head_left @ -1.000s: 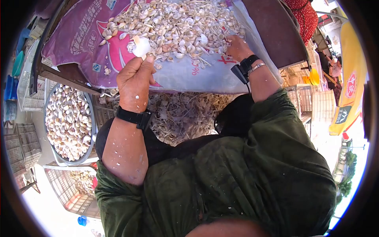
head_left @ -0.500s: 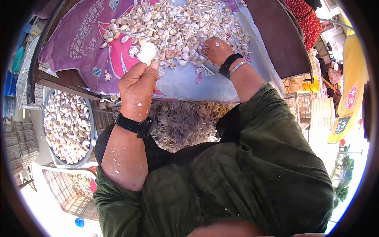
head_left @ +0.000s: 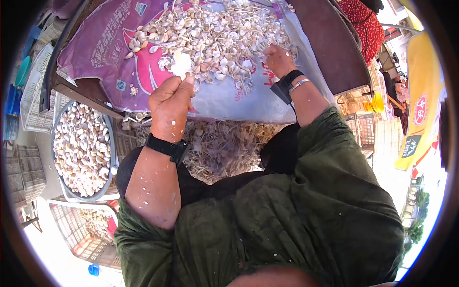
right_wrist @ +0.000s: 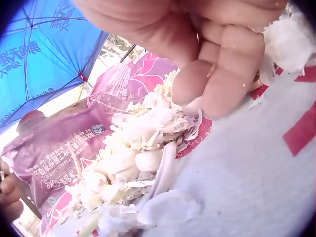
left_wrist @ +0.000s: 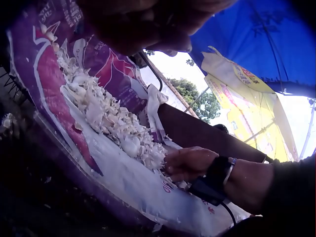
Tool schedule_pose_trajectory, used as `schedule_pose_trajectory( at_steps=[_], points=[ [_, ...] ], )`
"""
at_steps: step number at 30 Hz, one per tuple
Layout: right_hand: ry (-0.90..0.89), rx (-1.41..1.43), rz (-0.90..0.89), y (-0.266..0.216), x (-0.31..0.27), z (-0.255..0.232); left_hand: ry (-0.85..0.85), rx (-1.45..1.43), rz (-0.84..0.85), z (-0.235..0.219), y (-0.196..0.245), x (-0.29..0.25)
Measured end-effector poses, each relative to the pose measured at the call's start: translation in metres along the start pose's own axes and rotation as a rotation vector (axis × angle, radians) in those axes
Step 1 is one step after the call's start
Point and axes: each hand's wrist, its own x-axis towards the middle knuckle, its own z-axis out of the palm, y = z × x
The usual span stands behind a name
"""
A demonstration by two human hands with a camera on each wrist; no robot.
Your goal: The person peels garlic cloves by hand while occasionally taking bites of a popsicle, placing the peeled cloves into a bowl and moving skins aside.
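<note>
The right hand [head_left: 281,61] has moved back rightward along the garlic [head_left: 210,40], apparently.

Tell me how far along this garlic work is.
The cloves filling the round tub look done. In hand: the left hand pinches a pale piece, while the right hand is at the pile's edge, its grip unclear. The broad pile on the sacking seems left, so plenty likely remains.
</note>
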Motion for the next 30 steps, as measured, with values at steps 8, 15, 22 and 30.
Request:
schedule_pose_trajectory(
  at_steps=[8,15,22,30],
  points=[
    [-0.064,0.134,-0.230,-0.040,0.045,0.014,-0.003,-0.025,-0.036,-0.001,0.002,0.000],
    [-0.214,-0.418,-0.331,-0.055,0.071,0.034,-0.022,-0.031,-0.036,0.001,0.005,0.009],
    [-0.288,0.024,-0.116,-0.040,0.060,0.021,-0.021,-0.030,-0.054,0.006,0.002,0.010],
    [-0.334,1.369,0.205,-0.065,-0.006,0.005,-0.002,-0.085,-0.020,0.016,-0.010,0.013]
  ],
)
